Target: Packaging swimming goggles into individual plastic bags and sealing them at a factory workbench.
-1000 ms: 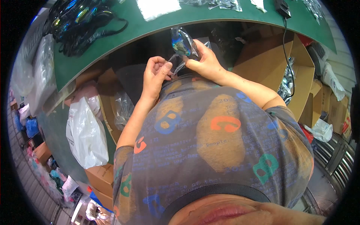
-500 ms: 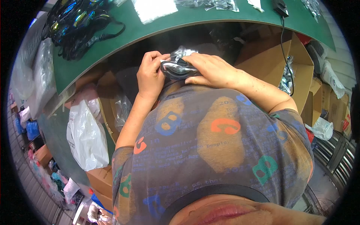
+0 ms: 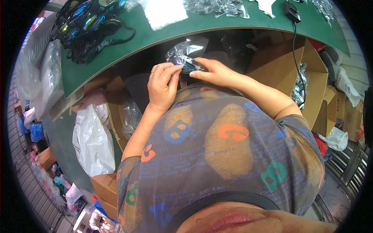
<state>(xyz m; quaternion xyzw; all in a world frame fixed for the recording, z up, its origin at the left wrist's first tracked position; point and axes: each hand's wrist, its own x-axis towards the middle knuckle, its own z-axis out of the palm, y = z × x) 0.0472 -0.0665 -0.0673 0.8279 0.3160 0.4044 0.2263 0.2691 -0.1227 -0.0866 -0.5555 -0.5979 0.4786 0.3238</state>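
Note:
Close to my chest, just below the table's near edge, I hold a clear plastic bag (image 3: 185, 50) with a dark, shiny item (image 3: 189, 69) in its lower part. My left hand (image 3: 163, 83) pinches the bag's left side between thumb and fingertips. On the other side, my right hand (image 3: 215, 72) is closed round the dark item, thumb nearest me. The item has a bluish sheen like the goggles on the table, but fingers and film hide its full shape. The bag's loose upper part stands up beyond my fingers.
A heap of black goggles with shiny lenses and straps (image 3: 91, 29) lies on the green table (image 3: 143, 46). White sheets (image 3: 165, 15), clear packets (image 3: 217, 7) and a black adapter (image 3: 291, 12) lie farther along. An open carton (image 3: 315, 83) stands right, a white bag (image 3: 93, 139) left.
The bag's film has risen and spread out above my hands. My left hand has moved slightly right and down, its fingers now pinched at the bag's side.

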